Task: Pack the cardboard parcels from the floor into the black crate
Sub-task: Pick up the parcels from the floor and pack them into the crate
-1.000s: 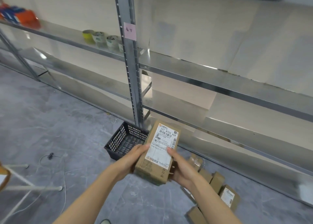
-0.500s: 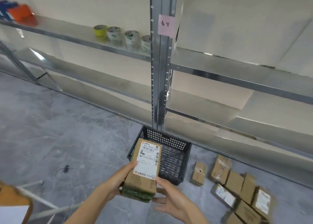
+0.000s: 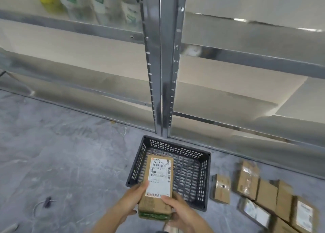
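Observation:
I hold a brown cardboard parcel [image 3: 159, 183] with a white shipping label on top and green tape at its near end. My left hand [image 3: 131, 202] grips its left side, my right hand [image 3: 179, 211] grips its right near corner. The parcel hangs over the near left part of the black perforated crate [image 3: 204, 171], which stands on the grey floor against the shelf post and looks empty inside. Several more cardboard parcels [image 3: 246, 180] lie on the floor to the right of the crate.
A metal shelving rack with an upright post [image 3: 162, 74] stands right behind the crate. Tape rolls [image 3: 103, 2] sit on an upper shelf. A white cable with a dark plug [image 3: 47, 202] lies on the floor at the left.
The view has dropped and closed in on the crate. The parcel has moved forward over the crate's near left side, and my right hand has taken hold of its corner again.

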